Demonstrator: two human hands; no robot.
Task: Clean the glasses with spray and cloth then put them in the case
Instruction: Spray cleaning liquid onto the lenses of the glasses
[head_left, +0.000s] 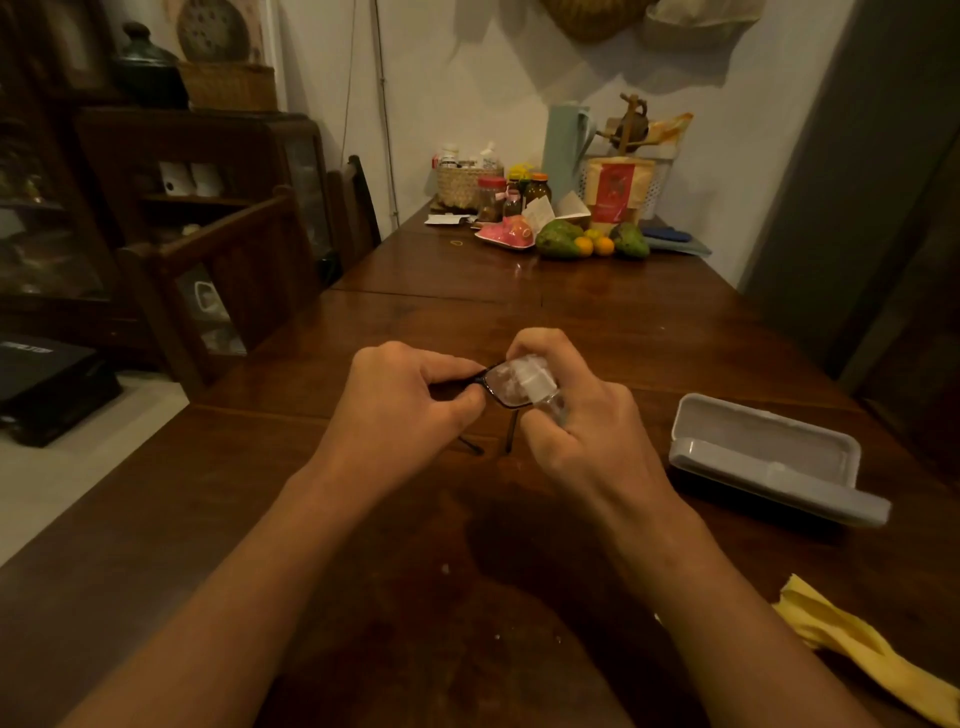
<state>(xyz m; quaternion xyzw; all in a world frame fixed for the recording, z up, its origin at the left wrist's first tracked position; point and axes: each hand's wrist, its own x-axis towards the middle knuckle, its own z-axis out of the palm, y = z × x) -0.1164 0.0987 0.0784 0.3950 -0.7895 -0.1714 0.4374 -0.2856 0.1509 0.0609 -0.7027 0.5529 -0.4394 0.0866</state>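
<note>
Black-framed glasses (496, 391) hang above the middle of the wooden table (363, 519), their temples pointing down. My left hand (400, 400) pinches the frame at its left end. My right hand (576, 415) grips a small clear spray bottle (540, 389) with a white nozzle, held right against the lens; a finger lies curled over the top. The right half of the glasses is hidden behind that hand. A grey glasses case (769, 457) lies open to the right. A yellow cloth (872, 649) lies crumpled at the near right edge.
At the far end of the table stand jars (491, 200), a woven basket (467, 184), a pale jug (563, 145), a pink dish (506, 236) and green and orange fruit (587, 240). Wooden chairs (234, 270) and a dark cabinet line the left side.
</note>
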